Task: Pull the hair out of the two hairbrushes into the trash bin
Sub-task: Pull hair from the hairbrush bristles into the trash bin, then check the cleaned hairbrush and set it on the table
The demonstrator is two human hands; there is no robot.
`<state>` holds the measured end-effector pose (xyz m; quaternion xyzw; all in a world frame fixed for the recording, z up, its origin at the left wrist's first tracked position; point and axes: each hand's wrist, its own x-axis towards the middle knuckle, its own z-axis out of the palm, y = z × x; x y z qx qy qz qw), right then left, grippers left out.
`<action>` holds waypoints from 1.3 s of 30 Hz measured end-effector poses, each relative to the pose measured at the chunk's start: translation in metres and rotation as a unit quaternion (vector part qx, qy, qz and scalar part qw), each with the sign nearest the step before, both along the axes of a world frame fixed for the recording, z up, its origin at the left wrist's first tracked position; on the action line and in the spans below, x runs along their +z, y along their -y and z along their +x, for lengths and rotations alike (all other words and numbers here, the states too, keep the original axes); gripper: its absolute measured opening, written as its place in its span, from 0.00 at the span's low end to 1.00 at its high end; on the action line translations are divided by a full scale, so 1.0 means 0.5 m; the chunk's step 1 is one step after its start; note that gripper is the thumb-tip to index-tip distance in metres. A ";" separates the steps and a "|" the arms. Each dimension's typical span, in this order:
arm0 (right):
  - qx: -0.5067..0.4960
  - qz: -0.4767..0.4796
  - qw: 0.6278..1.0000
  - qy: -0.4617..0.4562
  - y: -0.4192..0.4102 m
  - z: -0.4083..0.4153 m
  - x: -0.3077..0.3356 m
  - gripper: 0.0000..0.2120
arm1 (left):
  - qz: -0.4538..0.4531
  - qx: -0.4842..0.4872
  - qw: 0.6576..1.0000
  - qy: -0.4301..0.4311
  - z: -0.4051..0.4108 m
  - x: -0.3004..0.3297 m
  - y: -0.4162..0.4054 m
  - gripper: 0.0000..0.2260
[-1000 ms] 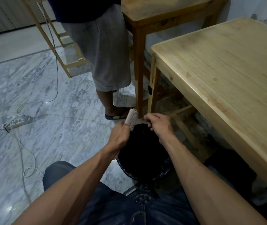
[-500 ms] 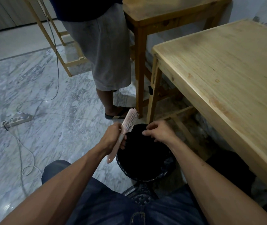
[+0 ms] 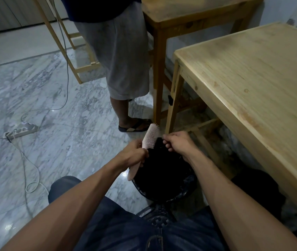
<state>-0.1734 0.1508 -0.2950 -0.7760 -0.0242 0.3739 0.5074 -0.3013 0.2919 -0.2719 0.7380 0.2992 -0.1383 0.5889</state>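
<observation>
A pink hairbrush (image 3: 150,137) stands tilted over the far rim of the trash bin (image 3: 184,189), bristles facing right. My left hand (image 3: 132,156) grips its handle, whose end sticks out below the fist. My right hand (image 3: 177,144) hovers just right of the bristles with fingertips pinched together; any hair between them is too fine to make out. The bin is lined with a black bag and sits on the floor between my knees. A second hairbrush is not in view.
A light wooden table (image 3: 252,84) fills the right side, its leg just beyond the bin. Another person (image 3: 122,57) in grey shorts and sandals stands past the bin beside a darker wooden table (image 3: 180,19). A power strip (image 3: 20,132) and cables lie on the marble floor at left.
My right hand left the brush, dropped over the bin, and has come back up beside the bristles. The left hand tipped the brush more upright, so its handle shows below the fist.
</observation>
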 end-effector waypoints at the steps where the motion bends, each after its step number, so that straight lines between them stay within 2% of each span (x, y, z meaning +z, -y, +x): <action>1: -0.007 -0.009 1.000 0.006 0.003 0.004 0.004 0.13 | 0.019 0.014 1.000 -0.011 0.000 -0.005 -0.005 0.11; 3: -0.009 -0.044 0.999 0.020 0.010 0.011 0.013 0.13 | 0.024 0.051 0.998 -0.020 -0.004 -0.022 -0.018 0.11; 5: 0.003 -0.070 0.997 0.009 0.017 0.014 0.020 0.13 | -0.015 0.073 0.997 -0.007 -0.006 -0.033 -0.025 0.10; 10: 0.037 -0.085 0.996 0.011 0.012 0.003 0.002 0.17 | -0.077 0.056 0.995 0.018 -0.006 -0.013 -0.012 0.09; 12: 0.027 -0.061 0.998 -0.006 0.003 -0.004 0.002 0.19 | -0.096 0.041 0.994 0.021 -0.005 -0.003 -0.011 0.09; 15: -0.032 0.059 0.993 -0.095 -0.017 -0.001 0.011 0.20 | -0.127 0.022 0.991 0.047 -0.009 0.018 -0.006 0.07; 17: -0.066 0.100 0.987 -0.111 -0.028 0.007 0.023 0.19 | -0.086 0.019 0.994 0.066 -0.009 0.031 -0.005 0.08; 22: -0.128 0.092 0.986 -0.059 -0.058 0.023 0.056 0.14 | 0.123 -0.017 0.988 0.096 -0.011 0.033 -0.034 0.12; 25: -0.128 0.108 0.985 -0.032 -0.075 0.029 0.093 0.09 | 0.186 0.000 0.974 0.131 -0.022 0.050 -0.050 0.09; 28: -0.110 0.136 0.985 0.001 -0.099 0.030 0.149 0.12 | 0.237 0.025 0.952 0.189 -0.034 0.090 -0.063 0.04; 33: -0.094 0.159 0.977 0.108 -0.136 0.044 0.276 0.23 | 0.329 0.070 0.901 0.274 -0.024 0.186 -0.088 0.08; 37: -0.086 0.167 0.956 0.223 -0.126 0.061 0.380 0.16 | 0.360 0.052 0.876 0.317 0.013 0.268 -0.092 0.12; 39: -0.094 0.157 0.950 0.252 -0.105 0.079 0.435 0.13 | 0.351 0.057 0.869 0.345 0.044 0.304 -0.082 0.12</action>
